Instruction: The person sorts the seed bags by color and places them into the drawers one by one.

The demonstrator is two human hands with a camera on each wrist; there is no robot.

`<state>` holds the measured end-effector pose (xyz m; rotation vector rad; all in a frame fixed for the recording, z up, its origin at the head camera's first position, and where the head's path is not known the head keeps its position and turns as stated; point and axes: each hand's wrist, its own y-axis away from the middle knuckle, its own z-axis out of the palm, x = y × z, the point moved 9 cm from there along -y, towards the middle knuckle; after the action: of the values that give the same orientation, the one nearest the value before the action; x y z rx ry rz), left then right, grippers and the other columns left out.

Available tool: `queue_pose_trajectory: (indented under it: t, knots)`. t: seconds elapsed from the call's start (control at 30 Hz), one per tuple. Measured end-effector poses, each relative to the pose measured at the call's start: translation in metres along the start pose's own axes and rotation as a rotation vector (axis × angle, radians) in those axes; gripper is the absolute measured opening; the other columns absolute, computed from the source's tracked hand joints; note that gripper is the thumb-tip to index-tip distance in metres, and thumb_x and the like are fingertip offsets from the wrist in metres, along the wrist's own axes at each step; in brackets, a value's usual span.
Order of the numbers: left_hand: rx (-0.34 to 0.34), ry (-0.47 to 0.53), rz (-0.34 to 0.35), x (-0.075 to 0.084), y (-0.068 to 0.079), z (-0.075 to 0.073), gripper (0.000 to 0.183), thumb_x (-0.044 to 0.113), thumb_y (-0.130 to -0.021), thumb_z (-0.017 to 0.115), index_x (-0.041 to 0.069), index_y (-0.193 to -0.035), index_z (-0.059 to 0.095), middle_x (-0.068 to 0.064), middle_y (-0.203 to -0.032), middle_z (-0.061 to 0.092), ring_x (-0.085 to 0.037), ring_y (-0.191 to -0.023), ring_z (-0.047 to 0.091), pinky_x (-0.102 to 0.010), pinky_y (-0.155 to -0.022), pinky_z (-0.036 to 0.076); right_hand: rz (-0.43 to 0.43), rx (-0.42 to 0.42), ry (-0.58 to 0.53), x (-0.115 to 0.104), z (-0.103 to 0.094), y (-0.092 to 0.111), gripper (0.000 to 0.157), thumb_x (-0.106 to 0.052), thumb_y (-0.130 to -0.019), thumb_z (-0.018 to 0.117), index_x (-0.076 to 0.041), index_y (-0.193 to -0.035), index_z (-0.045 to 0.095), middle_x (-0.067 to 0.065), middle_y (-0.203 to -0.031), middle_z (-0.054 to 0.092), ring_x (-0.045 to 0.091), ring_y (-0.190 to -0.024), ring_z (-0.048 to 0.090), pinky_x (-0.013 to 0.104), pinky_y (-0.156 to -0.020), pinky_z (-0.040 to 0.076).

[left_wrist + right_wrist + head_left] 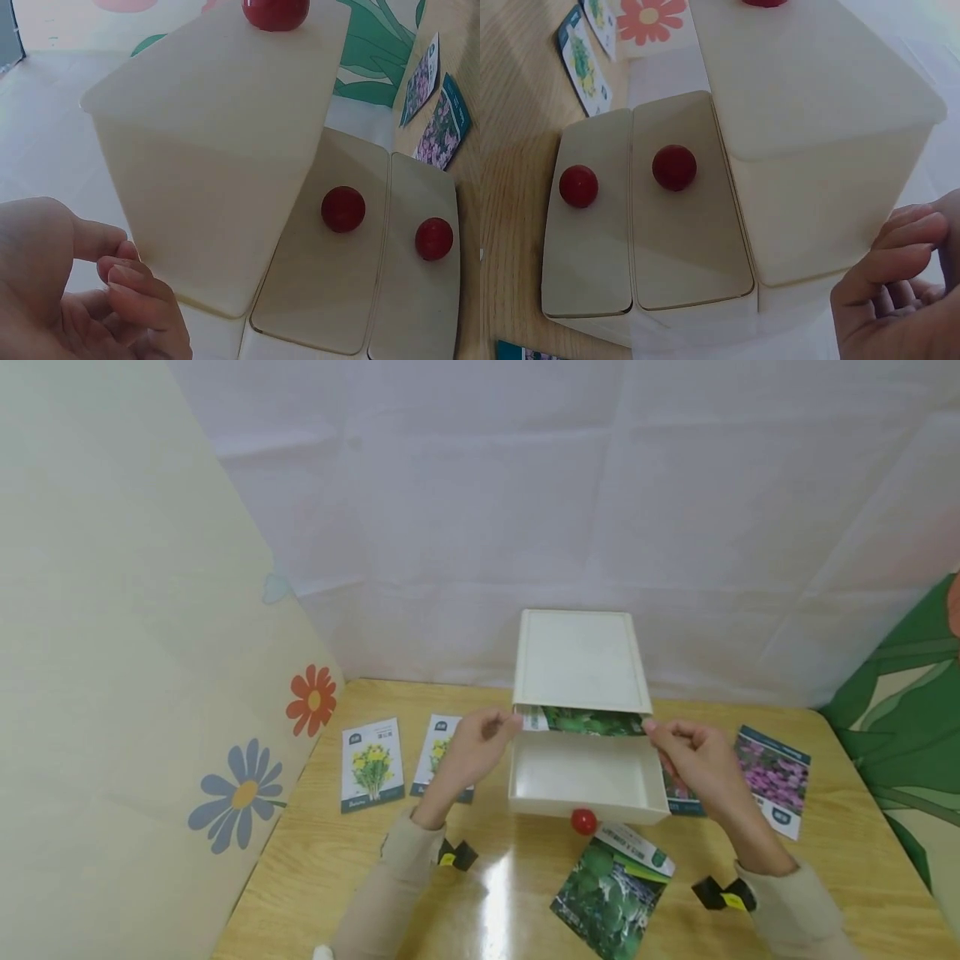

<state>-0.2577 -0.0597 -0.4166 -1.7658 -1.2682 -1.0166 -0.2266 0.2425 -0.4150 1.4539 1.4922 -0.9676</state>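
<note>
The top drawer [585, 768] of a small white drawer cabinet [581, 660] stands pulled out, a red knob [583, 821] on its front. Over the back of the drawer, at the cabinet opening, lies a green leafy seed packet [600, 720], partly under the cabinet top. My left hand [474, 747] pinches its left end with thumb and fingers. At the opposite end, the fingertips of my right hand [697, 760] pinch it too. Both wrist views show the curled fingers beside the drawer's walls; the packet is hidden there.
Two yellow-flower packets [372, 764] lie left of the cabinet. Pink-flower packets [772, 772] lie on the right, one partly behind my right hand. Another green leafy packet [615, 893] rests in front on the wooden table [300, 893]. Two lower drawers [690, 247] are closed.
</note>
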Motion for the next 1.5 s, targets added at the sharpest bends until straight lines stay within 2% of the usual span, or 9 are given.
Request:
queue_pose_trajectory:
  t: [0.17, 0.3, 0.47, 0.63, 0.77, 0.9, 1.1, 1.33, 1.5]
  knots:
    - [0.001, 0.019, -0.023, -0.001, 0.001, -0.001, 0.037, 0.041, -0.110, 0.058, 0.009, -0.107, 0.075, -0.007, -0.116, 0.078, -0.026, -0.118, 0.072, -0.049, -0.109, 0.059, -0.031, 0.007, -0.014, -0.001, 0.001, 0.002, 0.050, -0.041, -0.111, 0.057, 0.005, -0.091, 0.060, -0.005, -0.057, 0.049, 0.013, -0.044, 0.041, 0.037, -0.038, 0.043]
    - [0.007, 0.028, -0.039, -0.002, 0.003, -0.001, 0.036, 0.040, -0.110, 0.059, 0.009, -0.109, 0.075, -0.008, -0.121, 0.077, -0.029, -0.124, 0.070, -0.050, -0.110, 0.059, -0.064, 0.007, -0.034, -0.005, 0.001, 0.005, 0.050, -0.038, -0.111, 0.058, 0.006, -0.087, 0.057, -0.005, -0.056, 0.048, 0.014, -0.044, 0.040, 0.037, -0.038, 0.043]
    - [0.016, 0.046, -0.028, 0.000, 0.008, -0.004, 0.031, 0.034, -0.110, 0.060, 0.006, -0.114, 0.074, -0.009, -0.121, 0.076, -0.031, -0.128, 0.068, -0.048, -0.110, 0.059, -0.075, 0.022, -0.086, -0.004, -0.002, 0.010, 0.041, -0.031, -0.111, 0.059, 0.007, -0.096, 0.064, -0.003, -0.059, 0.052, 0.014, -0.046, 0.044, 0.036, -0.040, 0.044]
    - [0.009, 0.081, -0.020, 0.000, 0.018, -0.006, 0.030, 0.033, -0.110, 0.060, 0.006, -0.117, 0.071, -0.013, -0.114, 0.074, -0.036, -0.108, 0.071, -0.041, -0.098, 0.065, -0.108, 0.060, -0.142, -0.002, -0.009, 0.018, 0.024, -0.019, -0.110, 0.061, 0.003, -0.107, 0.070, 0.000, -0.069, 0.062, 0.014, -0.053, 0.053, 0.028, -0.043, 0.050]
    - [-0.006, 0.120, -0.027, -0.004, 0.028, -0.008, 0.035, 0.035, -0.110, 0.061, 0.003, -0.122, 0.068, -0.016, -0.110, 0.073, -0.043, -0.090, 0.070, -0.039, -0.082, 0.068, -0.133, 0.078, -0.145, 0.003, -0.012, 0.026, 0.017, -0.015, -0.110, 0.061, 0.000, -0.109, 0.070, 0.000, -0.076, 0.065, 0.015, -0.059, 0.058, 0.025, -0.049, 0.054]
    - [-0.015, 0.128, -0.036, -0.010, 0.036, -0.008, 0.032, 0.029, -0.110, 0.061, 0.000, -0.124, 0.067, -0.018, -0.108, 0.072, -0.035, -0.084, 0.070, -0.036, -0.072, 0.067, -0.140, 0.082, -0.163, 0.010, -0.015, 0.033, 0.016, -0.013, -0.111, 0.059, 0.000, -0.111, 0.068, 0.000, -0.080, 0.066, 0.015, -0.064, 0.061, 0.025, -0.054, 0.055]
    - [-0.017, 0.101, -0.027, -0.017, 0.049, -0.008, 0.023, 0.023, -0.108, 0.063, 0.003, -0.121, 0.068, -0.019, -0.109, 0.072, -0.020, -0.083, 0.070, -0.034, -0.071, 0.068, -0.118, 0.091, -0.168, 0.023, -0.020, 0.036, 0.013, -0.015, -0.111, 0.059, -0.008, -0.109, 0.069, 0.001, -0.087, 0.071, 0.013, -0.071, 0.066, 0.025, -0.058, 0.059]
    - [-0.039, 0.067, -0.059, -0.034, 0.063, 0.000, 0.021, 0.022, -0.107, 0.065, 0.007, -0.122, 0.067, -0.011, -0.110, 0.072, -0.018, -0.086, 0.071, -0.026, -0.073, 0.066, 0.000, 0.130, -0.026, 0.050, -0.022, 0.042, 0.022, -0.024, -0.112, 0.059, -0.005, -0.120, 0.068, -0.012, -0.094, 0.073, 0.008, -0.083, 0.070, 0.023, -0.069, 0.063]
    - [-0.056, 0.065, -0.078, -0.045, 0.072, 0.006, 0.026, 0.025, -0.106, 0.066, 0.007, -0.125, 0.066, -0.009, -0.111, 0.071, -0.018, -0.090, 0.071, -0.025, -0.077, 0.065, 0.035, 0.116, -0.008, 0.067, -0.018, 0.048, 0.022, -0.020, -0.111, 0.060, -0.003, -0.124, 0.066, -0.016, -0.096, 0.071, 0.006, -0.086, 0.069, 0.024, -0.071, 0.063]
